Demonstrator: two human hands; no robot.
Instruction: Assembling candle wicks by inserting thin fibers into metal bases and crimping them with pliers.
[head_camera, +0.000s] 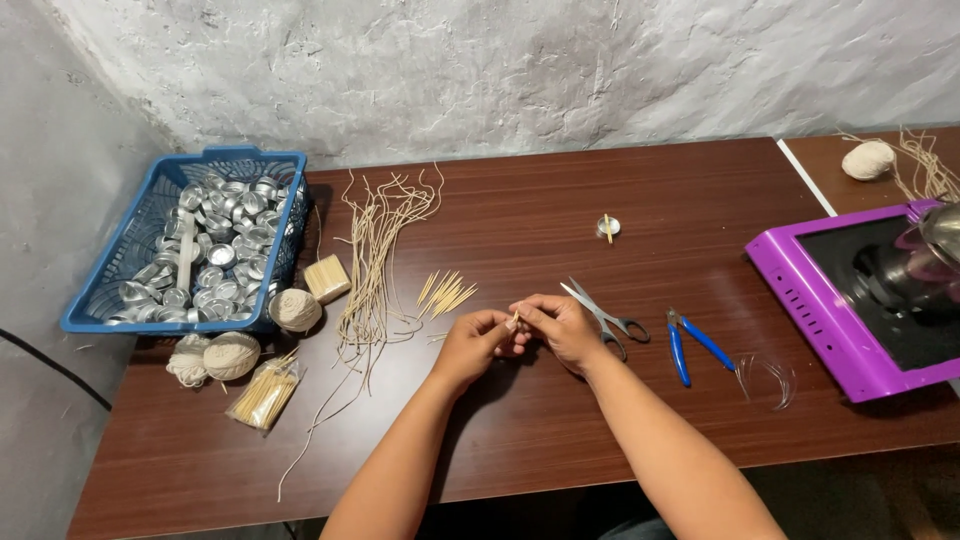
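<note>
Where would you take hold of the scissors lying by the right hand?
Probably at the dark handle loops of the scissors, coming from the right. They lie flat, the loops pointing away from the right hand toward the blue pliers, blades up-left.

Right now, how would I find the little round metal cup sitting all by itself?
Start at the brown table, then look past the person's hands to the scissors. Beyond them sits one small silver cup with a stick in it, alone, unlike the many heaped in the blue basket.
</note>
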